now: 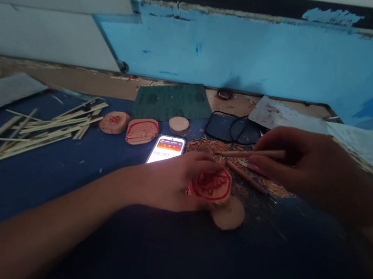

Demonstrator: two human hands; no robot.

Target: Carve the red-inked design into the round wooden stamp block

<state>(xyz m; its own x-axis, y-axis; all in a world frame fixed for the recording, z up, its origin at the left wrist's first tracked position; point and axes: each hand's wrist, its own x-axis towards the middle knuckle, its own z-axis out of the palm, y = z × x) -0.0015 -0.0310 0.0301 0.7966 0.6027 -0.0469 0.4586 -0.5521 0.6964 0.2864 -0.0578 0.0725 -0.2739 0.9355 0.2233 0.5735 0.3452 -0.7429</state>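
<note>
"What is the left hand (172, 179) holding?"

"It grips a red-marked wooden block (213, 185) between thumb and fingers, the drawn face turned up. The block overlaps a pale disc (232, 215) on its near side; whether the two touch is hard to tell."

"And the right hand (290, 153)?"

"Its fingers pinch a slim wooden-handled tool (245, 154), pointing left above the wood shavings (203, 146). The tip is near the block's far edge."

"What lies about them?"

"A second slim tool (248, 176) lies by the shavings, just right of the block. A lit phone (171, 144) sits beside the left hand. Farther left are two more red-marked pieces (143, 130) and a pile of pale sticks (55, 127)."
</note>
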